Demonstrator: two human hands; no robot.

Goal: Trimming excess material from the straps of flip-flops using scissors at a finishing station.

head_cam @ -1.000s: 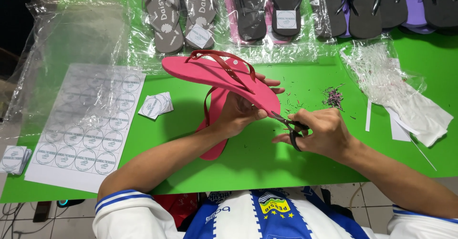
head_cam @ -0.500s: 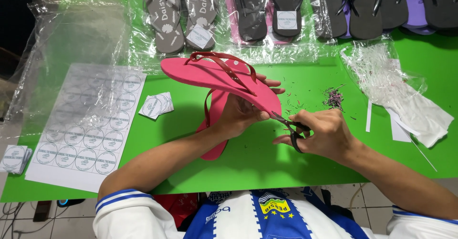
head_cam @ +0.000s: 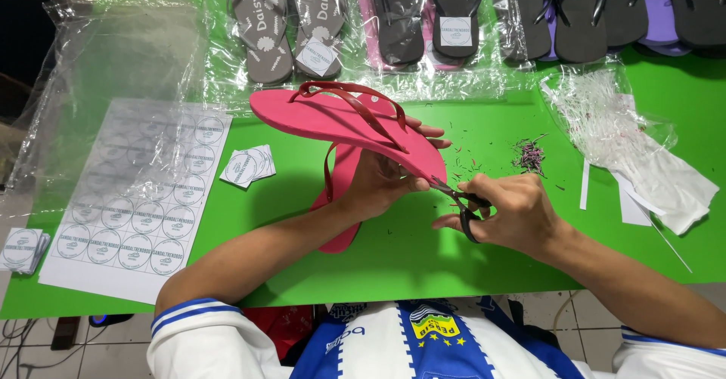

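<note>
My left hand [head_cam: 382, 181] holds a pink flip-flop [head_cam: 333, 122] lifted off the green table [head_cam: 469, 266], sole up at a tilt, with its dark red straps on top. My right hand [head_cam: 508, 211] grips small black scissors [head_cam: 457, 198] whose blades touch the heel edge of that flip-flop. A second pink flip-flop [head_cam: 342, 213] lies flat on the table under my left wrist, partly hidden by it.
A sheet of round stickers [head_cam: 136, 205] lies at the left, loose cut stickers [head_cam: 248, 166] beside it. Bagged grey, black and purple flip-flops [head_cam: 423, 16] line the far edge. A small pile of trimmings [head_cam: 528, 154] and crumpled plastic bags [head_cam: 628, 141] sit at the right.
</note>
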